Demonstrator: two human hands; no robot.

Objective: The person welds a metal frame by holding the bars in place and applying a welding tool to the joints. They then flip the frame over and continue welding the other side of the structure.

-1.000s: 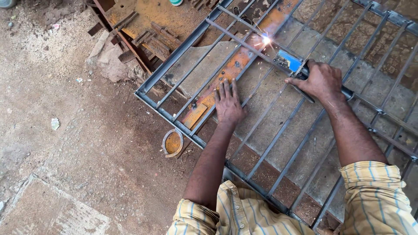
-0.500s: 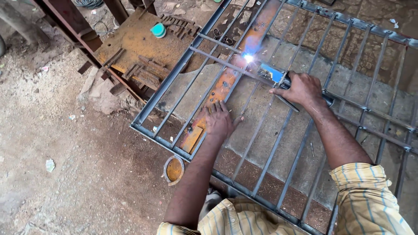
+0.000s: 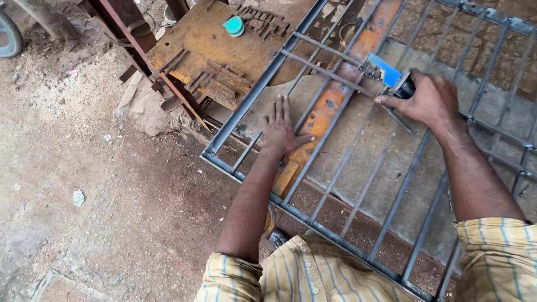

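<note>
Our right hand (image 3: 428, 100) is wrapped tight around a welding electrode holder (image 3: 386, 72) with a blue jaw piece, its tip resting at a thin cross rod (image 3: 324, 72) on the far part of the steel window grille (image 3: 263, 84). No arc is lit. Our left hand (image 3: 279, 131) lies flat, fingers spread, pressing the grille bars just left of the rusty orange flat bar (image 3: 330, 106) beneath. We judge the joint wants steady downward pressure from that palm and a short, even tip gap. A rusty steel plate (image 3: 201, 45) with a teal cap (image 3: 234, 26) sits far left.
</note>
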